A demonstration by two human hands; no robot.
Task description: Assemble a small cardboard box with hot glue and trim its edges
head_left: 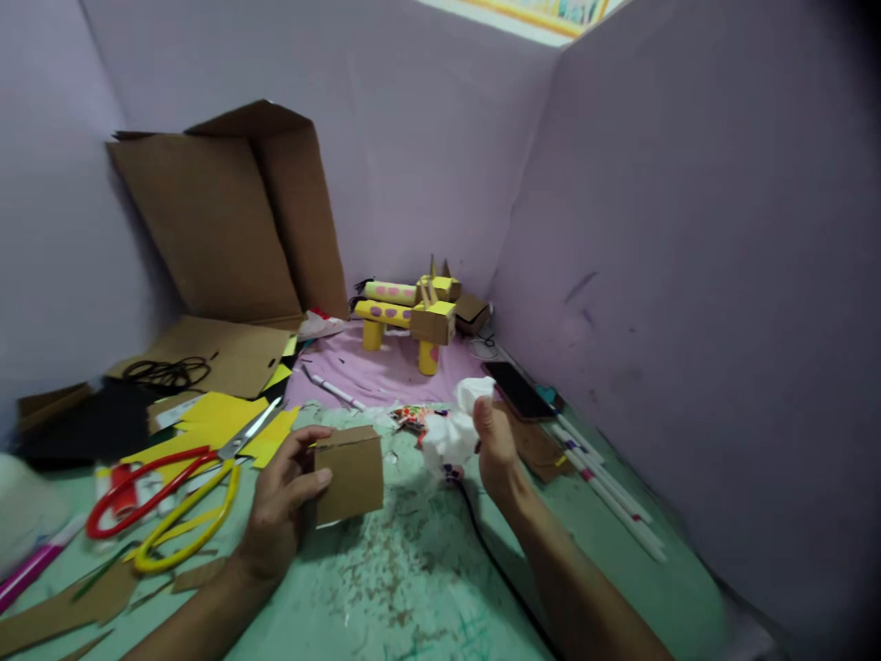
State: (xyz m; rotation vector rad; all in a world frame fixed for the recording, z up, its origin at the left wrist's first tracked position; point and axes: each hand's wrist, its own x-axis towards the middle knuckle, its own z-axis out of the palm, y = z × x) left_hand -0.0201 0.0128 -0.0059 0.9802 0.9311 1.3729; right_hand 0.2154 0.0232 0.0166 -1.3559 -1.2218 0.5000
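My left hand point(282, 500) grips a small square cardboard piece point(351, 477) by its left edge, thumb on the near face. My right hand point(496, 450) is closed on a white crumpled bundle point(451, 441) that looks like tissue or thin plastic. A black cord point(474, 523) runs from under this bundle toward the front edge; what is inside the wrapping is hidden. Behind stand two yellow toy animals point(385, 314), made of tubes and cardboard box heads, with pink and purple spots. Left of my left hand lie scissors point(234, 450) with one red and one yellow handle.
Yellow paper point(227, 418), a coiled black cable point(169, 372) and cardboard scraps point(199, 576) cover the left side. A large folded cardboard box point(206, 220) leans on the back wall. At right lie a phone point(518, 390) and white sticks point(609, 491) beside the wall.
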